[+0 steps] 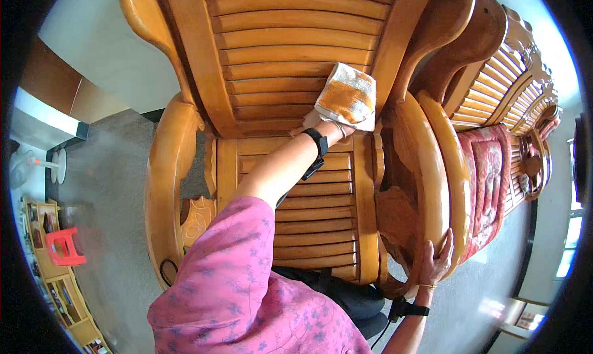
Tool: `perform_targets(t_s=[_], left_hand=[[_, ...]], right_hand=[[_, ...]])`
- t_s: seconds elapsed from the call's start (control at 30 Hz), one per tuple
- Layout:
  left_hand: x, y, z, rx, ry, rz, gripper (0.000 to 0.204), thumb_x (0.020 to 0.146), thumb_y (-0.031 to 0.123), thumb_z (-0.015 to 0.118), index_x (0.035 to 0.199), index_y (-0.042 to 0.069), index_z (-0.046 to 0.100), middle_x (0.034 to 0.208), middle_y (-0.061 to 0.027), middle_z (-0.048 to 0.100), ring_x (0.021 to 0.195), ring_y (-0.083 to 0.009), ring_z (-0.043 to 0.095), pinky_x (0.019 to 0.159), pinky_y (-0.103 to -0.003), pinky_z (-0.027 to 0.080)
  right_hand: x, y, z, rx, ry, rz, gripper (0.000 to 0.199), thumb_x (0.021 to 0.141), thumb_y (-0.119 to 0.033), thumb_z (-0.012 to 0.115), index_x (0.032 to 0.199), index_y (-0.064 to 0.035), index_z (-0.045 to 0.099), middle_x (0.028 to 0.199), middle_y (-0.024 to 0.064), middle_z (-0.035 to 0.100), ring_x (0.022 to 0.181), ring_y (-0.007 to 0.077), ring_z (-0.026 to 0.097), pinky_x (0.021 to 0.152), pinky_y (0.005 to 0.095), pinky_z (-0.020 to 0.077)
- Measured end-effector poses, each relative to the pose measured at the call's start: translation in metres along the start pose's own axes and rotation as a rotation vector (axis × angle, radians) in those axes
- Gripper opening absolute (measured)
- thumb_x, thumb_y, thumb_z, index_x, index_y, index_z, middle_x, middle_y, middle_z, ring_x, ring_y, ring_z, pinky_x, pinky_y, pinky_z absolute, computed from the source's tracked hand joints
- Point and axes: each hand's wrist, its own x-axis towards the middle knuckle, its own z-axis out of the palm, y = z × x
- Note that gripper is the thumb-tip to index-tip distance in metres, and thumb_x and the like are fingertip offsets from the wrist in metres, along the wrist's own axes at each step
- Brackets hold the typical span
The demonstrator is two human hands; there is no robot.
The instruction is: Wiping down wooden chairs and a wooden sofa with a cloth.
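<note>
A white cloth point(347, 96) with an orange-brown stained patch lies pressed on the slatted back of a glossy wooden armchair point(290, 51). My left hand point(314, 122) holds this cloth against the slats and is mostly hidden under it; a black band sits on the wrist. My pink flowered sleeve point(235, 280) fills the lower middle. My right hand point(436, 259) grips the rounded front of the chair's right armrest point(426, 168), fingers curled over the edge. It wears a thin bangle and a black wrist band.
A second carved wooden seat with a red patterned cushion point(488, 175) stands close on the right. At the left, on grey floor point(111, 187), are a red plastic stool point(62, 246), low wooden shelves point(58, 292) and a white fan point(28, 165). A dark bag point(352, 298) hangs below me.
</note>
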Motion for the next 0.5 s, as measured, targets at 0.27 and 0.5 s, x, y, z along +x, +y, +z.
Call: perform_targets(t_s=[0.27,0.5], left_hand=[[-0.054,-0.042,-0.077,0.014,0.118,-0.026,0.07,0.086,0.055,0.062,0.139,0.013,0.042,0.14,-0.0091,0.048,0.131,-0.0278,0.042,0.113,-0.043,0.031],[-0.122,-0.079,-0.19,0.834,0.193,-0.035,0.065,0.082,0.052,0.061,0.132,0.011,0.052,0.135,-0.0141,0.052,0.128,-0.0335,0.044,0.111,-0.045,0.031]], right_hand=[[-0.002,-0.006,-0.003,0.016,0.006,0.012,0.07,0.084,-0.041,0.066,0.14,-0.005,0.045,0.126,0.022,0.056,0.118,0.0391,0.053,0.1,0.0466,0.0409],[-0.003,0.002,-0.002,-0.004,0.006,0.005,0.061,0.085,-0.025,0.066,0.141,-0.0096,0.046,0.127,0.0185,0.057,0.117,0.0336,0.054,0.098,0.0423,0.0421]])
